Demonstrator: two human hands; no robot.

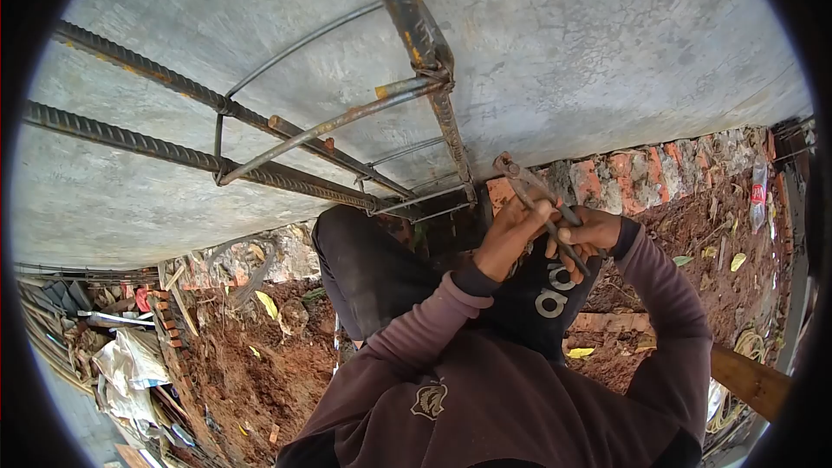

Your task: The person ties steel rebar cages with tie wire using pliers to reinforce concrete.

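Note:
Rusty pincers (520,175) are in front of my knees, their jaws pointing up and left toward the wall. My left hand (513,236) is closed with thumb and fingers on the handles near the middle. Curled around the handle ends is my right hand (591,232), close beside the left. A cage of ribbed steel rebar (173,149) rises just left of the pincers, joined by thinner bent stirrups (334,124). Where a stirrup meets the near upright bar (407,22), a hooked end sticks out.
A grey plastered wall (607,61) runs behind the rebar above a broken brick footing (624,180). Reddish soil (286,381) lies on both sides. A plastic bottle (758,197) stands at far right, a wooden plank (750,381) below it. White sacking (130,373) and scrap lie at left.

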